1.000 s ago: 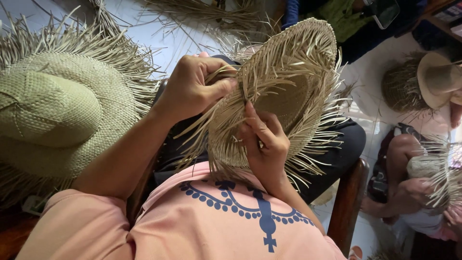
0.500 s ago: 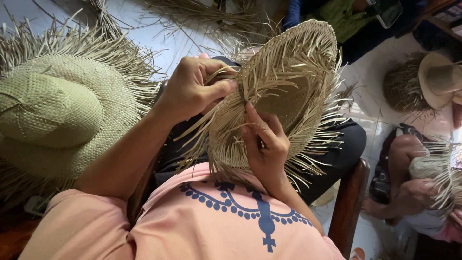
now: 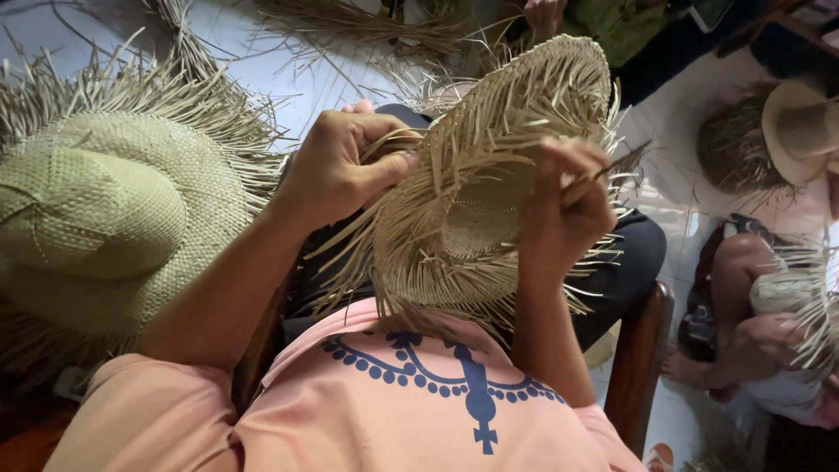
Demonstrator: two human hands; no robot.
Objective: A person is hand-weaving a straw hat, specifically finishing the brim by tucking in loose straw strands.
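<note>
An unfinished woven straw hat (image 3: 489,175) with loose strands fringing its brim stands tilted on my lap, its inside facing me. My left hand (image 3: 341,166) grips the hat's left brim edge, thumb pressed on the weave. My right hand (image 3: 564,205) is raised at the right side of the brim, fingers pinched on a loose straw strand (image 3: 612,166) that sticks out to the right. My pink shirt fills the lower part of the view.
A greenish woven hat (image 3: 114,210) with a frayed brim lies at the left. Loose straw (image 3: 350,22) is strewn on the white floor behind. Another person sits at the right with straw work (image 3: 800,306); a further hat (image 3: 786,131) lies at upper right. A wooden chair leg (image 3: 634,358) stands by my right knee.
My right hand moved from the lower middle of the hat up and to the right, and now pinches a strand. The hat has tilted slightly; my left hand keeps its grip.
</note>
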